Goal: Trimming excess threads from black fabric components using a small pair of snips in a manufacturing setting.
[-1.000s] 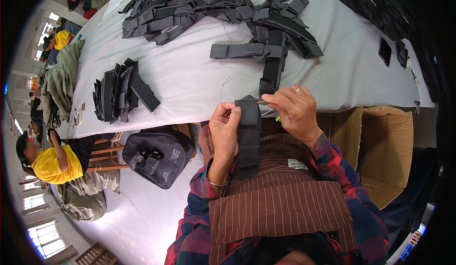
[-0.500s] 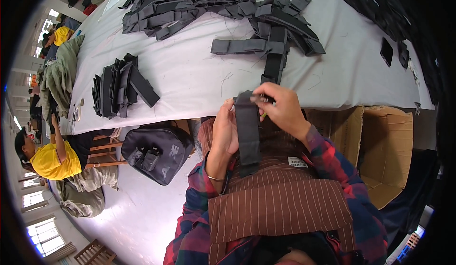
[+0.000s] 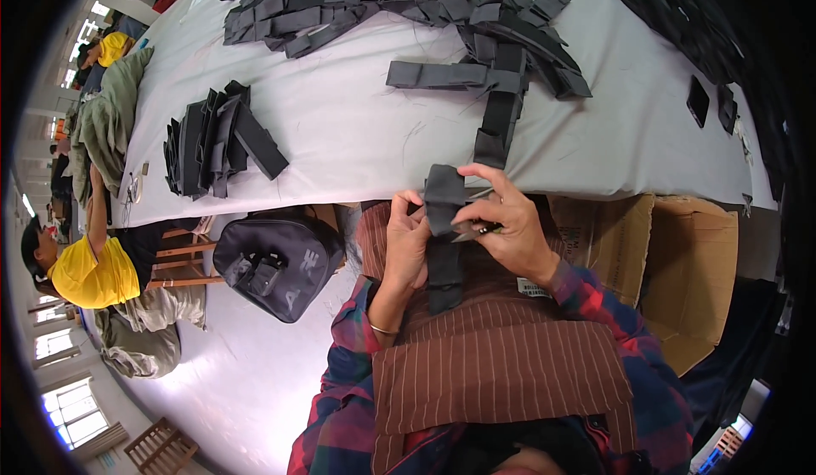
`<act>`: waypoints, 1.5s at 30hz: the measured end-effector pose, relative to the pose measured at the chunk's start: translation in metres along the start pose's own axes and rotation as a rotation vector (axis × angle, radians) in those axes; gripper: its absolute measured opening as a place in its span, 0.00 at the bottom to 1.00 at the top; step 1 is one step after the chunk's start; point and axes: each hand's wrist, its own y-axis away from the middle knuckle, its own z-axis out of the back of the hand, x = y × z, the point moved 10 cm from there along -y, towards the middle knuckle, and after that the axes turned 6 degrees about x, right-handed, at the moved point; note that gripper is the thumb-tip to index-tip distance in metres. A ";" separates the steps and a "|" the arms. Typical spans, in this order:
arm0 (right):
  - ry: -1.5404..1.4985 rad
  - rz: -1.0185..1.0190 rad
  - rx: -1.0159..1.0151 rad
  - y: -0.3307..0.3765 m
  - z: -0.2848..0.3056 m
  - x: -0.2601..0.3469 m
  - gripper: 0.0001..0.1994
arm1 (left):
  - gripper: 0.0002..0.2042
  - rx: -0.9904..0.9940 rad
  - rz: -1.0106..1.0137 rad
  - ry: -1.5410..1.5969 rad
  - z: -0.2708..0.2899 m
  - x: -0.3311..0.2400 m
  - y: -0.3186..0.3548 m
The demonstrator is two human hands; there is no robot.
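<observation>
A dark grey fabric strap piece (image 3: 444, 237) hangs upright over my lap, just below the table's front edge. My left hand (image 3: 406, 241) grips its left side. My right hand (image 3: 503, 224) pinches its upper right edge and also holds a small metal tool (image 3: 473, 232) with a green tip, possibly thread snips. A brown striped apron (image 3: 501, 364) covers my lap under the strap.
The grey-white table (image 3: 357, 135) carries a big heap of dark strap pieces (image 3: 408, 3) at the back, a crossed pair (image 3: 497, 92) near me and a neat stack (image 3: 217, 139) at left. A black bag (image 3: 276, 262) sits on the floor, cardboard boxes (image 3: 680, 262) at right, a person in yellow (image 3: 85, 271) at left.
My right hand has slid from the strap's right side onto its top edge, and both hands with the strap have shifted slightly; the strap's upper end now folds over more.
</observation>
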 end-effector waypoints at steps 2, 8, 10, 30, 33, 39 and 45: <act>-0.124 -0.027 -0.012 0.012 -0.006 -0.012 0.12 | 0.13 0.052 -0.066 0.008 0.009 0.006 0.002; -0.089 0.021 0.043 0.020 -0.019 -0.012 0.13 | 0.12 0.012 -0.066 -0.143 0.003 -0.006 0.020; -0.081 0.049 0.036 0.020 -0.022 -0.009 0.13 | 0.14 -0.013 -0.082 -0.202 -0.001 -0.011 0.024; -0.072 -0.014 0.082 0.016 -0.013 -0.002 0.17 | 0.08 -0.052 -0.197 -0.384 0.001 -0.022 0.034; -0.229 -0.066 0.068 0.015 -0.011 -0.013 0.14 | 0.08 -0.139 -0.203 -0.203 0.004 -0.024 0.033; -0.216 -0.164 0.045 0.017 -0.013 -0.010 0.10 | 0.07 -0.112 -0.261 -0.264 0.009 -0.023 0.036; 0.089 -0.038 0.025 0.012 -0.012 0.015 0.05 | 0.07 -0.146 -0.322 -0.344 0.022 -0.020 0.039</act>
